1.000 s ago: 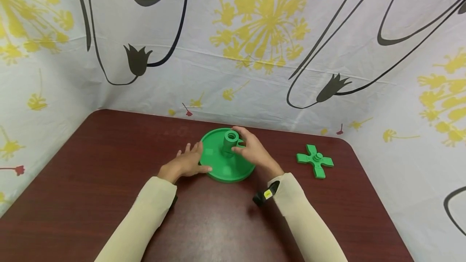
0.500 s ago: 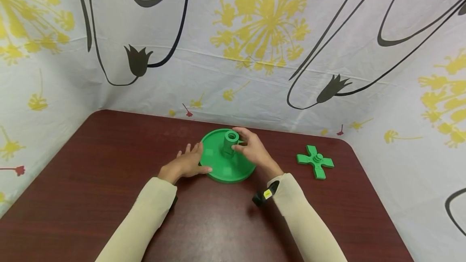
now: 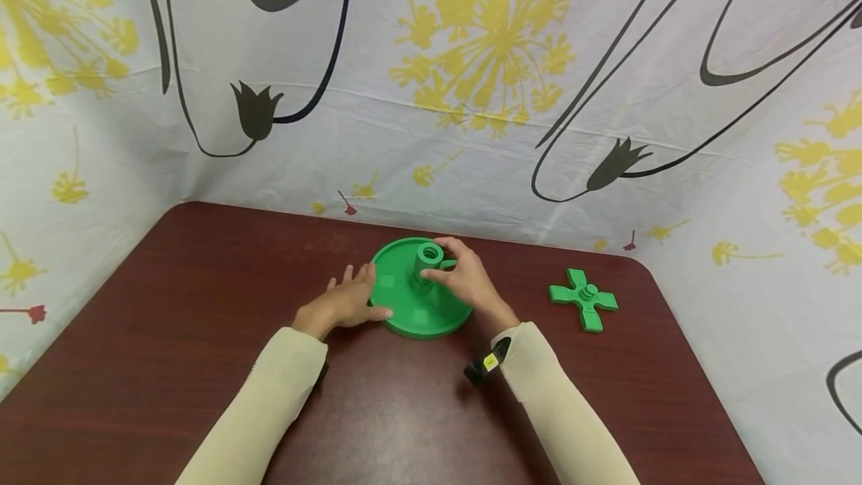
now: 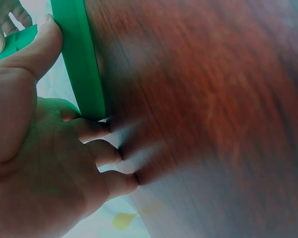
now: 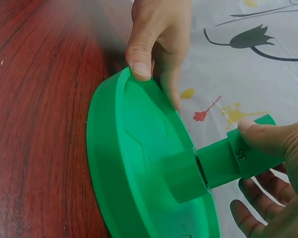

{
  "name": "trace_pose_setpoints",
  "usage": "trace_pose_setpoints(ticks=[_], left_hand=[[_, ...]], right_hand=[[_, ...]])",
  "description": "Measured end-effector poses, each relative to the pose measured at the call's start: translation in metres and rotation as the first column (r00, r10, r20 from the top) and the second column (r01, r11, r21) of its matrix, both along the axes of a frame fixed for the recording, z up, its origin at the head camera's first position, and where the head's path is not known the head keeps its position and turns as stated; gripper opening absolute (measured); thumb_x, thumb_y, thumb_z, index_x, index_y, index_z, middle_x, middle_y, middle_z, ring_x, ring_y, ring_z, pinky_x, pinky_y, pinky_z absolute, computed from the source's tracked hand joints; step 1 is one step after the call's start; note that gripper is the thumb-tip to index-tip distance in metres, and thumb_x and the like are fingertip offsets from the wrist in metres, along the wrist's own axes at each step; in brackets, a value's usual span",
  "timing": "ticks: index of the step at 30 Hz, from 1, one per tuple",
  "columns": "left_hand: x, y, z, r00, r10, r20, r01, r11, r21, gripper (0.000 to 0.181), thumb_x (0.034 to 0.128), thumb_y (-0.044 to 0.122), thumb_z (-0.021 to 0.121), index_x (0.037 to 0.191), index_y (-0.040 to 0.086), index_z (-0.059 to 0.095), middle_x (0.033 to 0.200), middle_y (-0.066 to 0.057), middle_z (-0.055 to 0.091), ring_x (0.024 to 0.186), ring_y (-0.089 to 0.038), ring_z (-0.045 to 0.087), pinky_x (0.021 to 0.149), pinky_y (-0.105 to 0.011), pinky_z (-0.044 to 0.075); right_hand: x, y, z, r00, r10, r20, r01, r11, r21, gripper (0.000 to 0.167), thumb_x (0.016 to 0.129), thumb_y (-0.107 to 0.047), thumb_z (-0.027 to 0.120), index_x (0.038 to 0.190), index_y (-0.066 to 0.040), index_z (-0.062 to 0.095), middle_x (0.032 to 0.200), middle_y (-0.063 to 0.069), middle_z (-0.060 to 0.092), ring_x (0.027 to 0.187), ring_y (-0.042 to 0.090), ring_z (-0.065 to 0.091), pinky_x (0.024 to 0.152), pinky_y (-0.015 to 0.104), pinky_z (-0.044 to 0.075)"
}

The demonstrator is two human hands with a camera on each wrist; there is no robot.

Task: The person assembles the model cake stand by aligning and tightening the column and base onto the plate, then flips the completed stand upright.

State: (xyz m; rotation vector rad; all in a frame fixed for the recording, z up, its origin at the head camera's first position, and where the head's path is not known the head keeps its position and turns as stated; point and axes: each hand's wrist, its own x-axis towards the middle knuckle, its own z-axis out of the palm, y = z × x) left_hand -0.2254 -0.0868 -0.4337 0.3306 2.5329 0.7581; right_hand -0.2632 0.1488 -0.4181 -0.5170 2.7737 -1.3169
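Note:
A round green disc with a raised rim lies on the table. From the disc's central collar rises a green cylinder, topped by a wider hollow part marked 35. My right hand grips this upper part, thumb in front and fingers behind, partly hidden. My left hand rests at the disc's left edge, fingers spread and thumb on the rim. In the left wrist view, its fingertips touch the table beside the disc's edge.
A green four-armed cross piece with a threaded stub lies to the right on the dark red table. Behind the table hangs a white cloth with flower patterns.
My right hand's thumb has shifted left across the front of the upper part, and the hand has turned slightly. My left hand and the disc stay in place.

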Motion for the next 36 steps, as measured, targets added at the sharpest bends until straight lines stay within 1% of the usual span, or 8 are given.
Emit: trace_pose_setpoints(ticks=[3,5,11,15,18,25,32,36], left_hand=[[-0.0003,0.0005,-0.0001,1.000,0.001,-0.002,-0.001,1.000,0.003,0.098,0.0977,0.043,0.061,0.158,0.000,-0.003,0.165,-0.021,0.001,0.150,-0.045,-0.008,0.119,-0.064,0.001],[-0.0004,0.0008,-0.0003,1.000,0.001,-0.002,-0.001,1.000,0.005,0.098,0.0976,0.043,0.061,0.158,0.000,-0.003,0.165,-0.021,0.001,0.150,-0.045,-0.008,0.119,-0.064,0.001],[-0.0014,0.0002,-0.0001,1.000,-0.001,-0.001,0.001,1.000,0.001,0.098,0.0978,0.043,0.061,0.158,0.000,-0.004,0.165,-0.020,0.000,0.150,-0.045,-0.008,0.118,-0.064,0.001],[-0.0015,0.0000,0.0007,1.000,-0.003,-0.002,0.003,1.000,-0.003,0.098,0.0977,0.043,0.061,0.158,0.000,-0.003,0.165,-0.021,0.000,0.150,-0.045,-0.008,0.119,-0.064,0.001],[-0.0010,0.0003,0.0008,1.000,-0.003,-0.005,0.003,1.000,0.000,0.098,0.0978,0.043,0.061,0.158,-0.001,-0.003,0.165,-0.021,0.001,0.150,-0.045,-0.008,0.119,-0.063,0.002],[-0.0007,-0.0004,-0.0016,1.000,0.003,0.004,-0.003,1.000,0.002,0.097,0.0981,0.042,0.061,0.158,0.001,-0.004,0.166,-0.020,0.000,0.150,-0.044,-0.009,0.119,-0.063,0.001],[-0.0004,0.0000,-0.0008,1.000,0.006,0.002,-0.006,1.000,0.006,0.097,0.0982,0.041,0.061,0.158,0.000,-0.004,0.166,-0.020,-0.001,0.150,-0.044,-0.009,0.119,-0.063,0.001],[-0.0002,0.0007,0.0000,1.000,0.004,0.004,-0.004,1.000,0.003,0.098,0.0980,0.042,0.061,0.158,0.000,-0.004,0.166,-0.020,-0.001,0.150,-0.044,-0.009,0.119,-0.063,0.001]], right_hand=[[0.0000,0.0011,-0.0005,1.000,0.020,0.005,-0.020,1.000,-0.008,0.064,0.084,-0.015,0.081,0.140,-0.006,0.052,0.134,0.014,0.058,0.119,0.033,0.060,0.095,0.048,0.052],[-0.0002,0.0020,-0.0004,0.999,0.051,0.016,-0.050,0.997,-0.055,0.065,0.085,-0.011,0.079,0.142,-0.004,0.049,0.137,0.015,0.056,0.122,0.034,0.057,0.098,0.050,0.050],[-0.0014,0.0043,0.0010,0.986,0.164,0.036,-0.151,0.961,-0.230,0.063,0.087,0.007,0.070,0.144,0.001,0.045,0.143,0.020,0.052,0.129,0.035,0.053,0.103,0.051,0.047],[-0.0024,0.0049,0.0002,0.982,0.181,0.048,-0.163,0.953,-0.257,0.062,0.087,0.012,0.066,0.144,0.003,0.044,0.144,0.022,0.051,0.129,0.037,0.054,0.102,0.050,0.048],[-0.0025,0.0055,-0.0006,0.983,0.179,0.042,-0.164,0.957,-0.241,0.062,0.087,0.013,0.066,0.144,0.005,0.043,0.144,0.023,0.050,0.129,0.038,0.054,0.100,0.051,0.049],[-0.0017,0.0037,-0.0029,0.992,0.124,0.017,-0.119,0.977,-0.179,0.061,0.086,0.007,0.072,0.142,0.002,0.048,0.139,0.021,0.055,0.129,0.036,0.053,0.103,0.057,0.045],[-0.0017,0.0019,-0.0036,0.997,0.079,0.024,-0.075,0.988,-0.133,0.062,0.084,0.001,0.076,0.141,0.000,0.051,0.130,0.018,0.060,0.117,0.036,0.059,0.099,0.054,0.048],[-0.0013,0.0030,-0.0025,0.996,0.079,0.041,-0.073,0.987,-0.144,0.062,0.085,-0.002,0.076,0.142,-0.004,0.050,0.131,0.016,0.060,0.117,0.034,0.060,0.096,0.052,0.050]])
